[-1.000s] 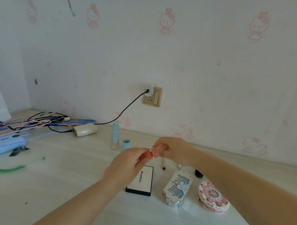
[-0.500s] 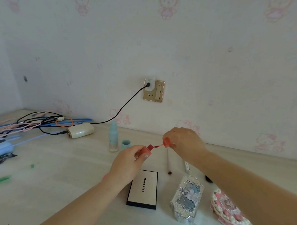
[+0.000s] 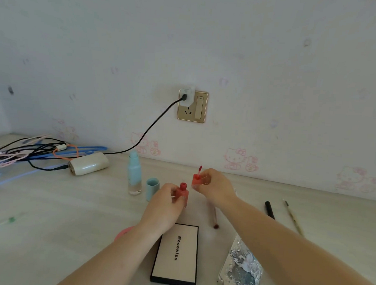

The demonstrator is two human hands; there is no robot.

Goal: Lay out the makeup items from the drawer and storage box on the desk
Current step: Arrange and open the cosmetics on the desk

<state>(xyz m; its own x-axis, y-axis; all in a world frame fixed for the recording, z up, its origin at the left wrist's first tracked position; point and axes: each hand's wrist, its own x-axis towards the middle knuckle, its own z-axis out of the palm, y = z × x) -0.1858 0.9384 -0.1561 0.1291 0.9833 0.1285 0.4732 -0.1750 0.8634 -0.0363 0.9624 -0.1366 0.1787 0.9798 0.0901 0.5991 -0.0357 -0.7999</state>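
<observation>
My left hand [image 3: 166,204] grips a small red lip gloss bottle [image 3: 182,195], upright with its neck bare. My right hand [image 3: 216,187] pinches the bottle's red cap [image 3: 196,179], with the applicator wand [image 3: 200,169] pointing up, just right of the bottle. On the desk lie a white Mooekiss palette [image 3: 175,254], a silver ornate case [image 3: 240,271], a thin brush [image 3: 215,218], a black pencil [image 3: 270,210] and a second long brush [image 3: 293,219]. An open blue bottle [image 3: 134,173] stands beside its blue cap [image 3: 152,188].
A white power bank [image 3: 88,164] and a tangle of cables [image 3: 31,151] occupy the desk's back left. A black cable runs up to a gold wall socket [image 3: 193,106]. A pink round item [image 3: 122,233] peeks out under my left wrist.
The cap came off the red bottle and my hands drew apart. My right hand turned the cap so the wand now points up. The view shifted, pushing the pink round box out of frame.
</observation>
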